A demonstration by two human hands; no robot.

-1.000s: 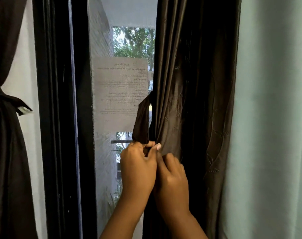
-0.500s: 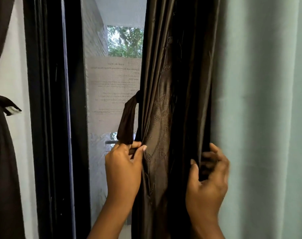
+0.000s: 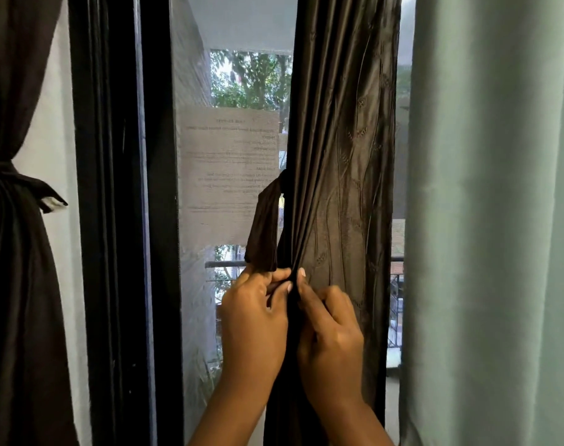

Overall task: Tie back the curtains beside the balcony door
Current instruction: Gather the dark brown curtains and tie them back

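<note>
A dark brown embroidered curtain [image 3: 342, 175] hangs in front of the glass balcony door [image 3: 229, 188]. A matching dark tie-back strap [image 3: 264, 230] hangs from its left edge. My left hand [image 3: 255, 320] pinches the lower end of the strap against the curtain's front fold. My right hand [image 3: 330, 329] sits right beside it, fingers curled around the gathered curtain folds. A second dark curtain [image 3: 13, 284] at the far left is cinched with its own tie [image 3: 26, 185].
A black door frame [image 3: 113, 220] stands left of the glass. A sheet of printed paper [image 3: 226, 175] is stuck on the pane. A pale green curtain [image 3: 493, 220] fills the right side. A balcony railing [image 3: 393, 304] and trees show outside.
My right hand came back from the curtain's right edge to the front folds beside my left hand. The curtain is bunched narrower, showing glass on its right. My left hand kept hold of the strap.
</note>
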